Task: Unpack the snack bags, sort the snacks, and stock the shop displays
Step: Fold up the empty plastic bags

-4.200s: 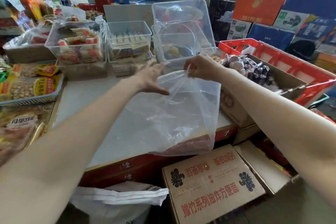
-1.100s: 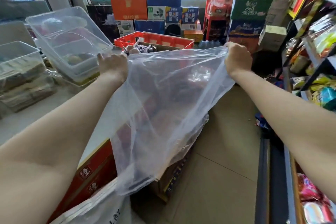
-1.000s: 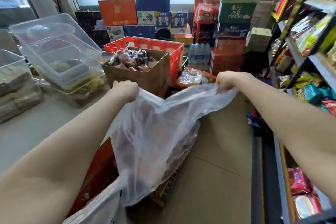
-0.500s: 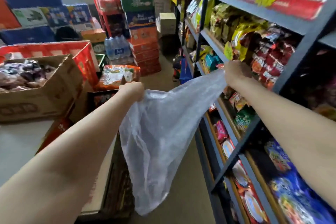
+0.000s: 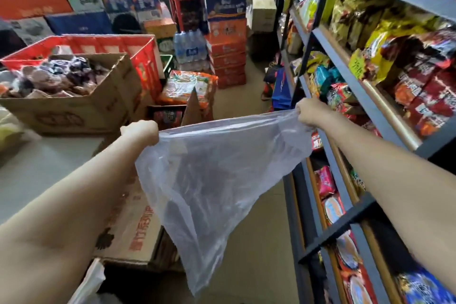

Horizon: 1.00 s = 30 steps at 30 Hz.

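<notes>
A large clear plastic bag hangs stretched between my two hands over the aisle floor; it looks empty. My left hand grips the bag's top edge at the left, and my right hand grips the top edge at the right, close to the shelves. A cardboard box full of wrapped snacks sits on the white counter to the left.
A dark metal shelf rack packed with snack packets runs along the right. A red crate stands behind the snack box. Stacked cartons and bottled water fill the far end. A printed carton lies below the counter.
I have turned from the counter toward the aisle and shelves, carrying the bag off the counter. Both hands keep their grip; since half a second ago my right hand dropped lower.
</notes>
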Each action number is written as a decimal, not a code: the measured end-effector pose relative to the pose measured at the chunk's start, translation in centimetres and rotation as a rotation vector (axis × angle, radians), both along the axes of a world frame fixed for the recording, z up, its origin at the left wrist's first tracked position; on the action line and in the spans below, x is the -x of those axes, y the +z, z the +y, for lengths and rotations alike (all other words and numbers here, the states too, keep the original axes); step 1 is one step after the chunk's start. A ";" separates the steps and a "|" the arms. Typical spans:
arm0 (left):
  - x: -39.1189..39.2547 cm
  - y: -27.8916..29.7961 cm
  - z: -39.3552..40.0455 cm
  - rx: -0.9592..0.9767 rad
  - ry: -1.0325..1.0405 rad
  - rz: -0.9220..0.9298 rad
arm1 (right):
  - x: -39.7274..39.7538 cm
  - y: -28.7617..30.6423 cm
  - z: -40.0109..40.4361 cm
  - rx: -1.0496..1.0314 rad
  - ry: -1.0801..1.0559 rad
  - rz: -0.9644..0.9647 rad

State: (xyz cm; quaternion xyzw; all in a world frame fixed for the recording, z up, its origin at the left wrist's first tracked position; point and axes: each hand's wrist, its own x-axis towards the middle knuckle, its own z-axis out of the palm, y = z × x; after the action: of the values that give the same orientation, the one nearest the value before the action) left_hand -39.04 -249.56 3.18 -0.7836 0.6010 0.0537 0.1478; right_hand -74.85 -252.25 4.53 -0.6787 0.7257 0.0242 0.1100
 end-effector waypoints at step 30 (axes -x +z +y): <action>3.4 -0.4 1.9 0.252 -0.535 0.338 | -13.6 -3.4 1.7 -0.298 0.515 -0.339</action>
State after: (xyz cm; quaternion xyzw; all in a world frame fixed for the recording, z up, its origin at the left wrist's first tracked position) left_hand -42.41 -247.66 2.82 -0.5902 0.8033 0.0672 -0.0431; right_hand -61.21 -250.55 1.09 -0.8104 0.4905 0.0438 0.3174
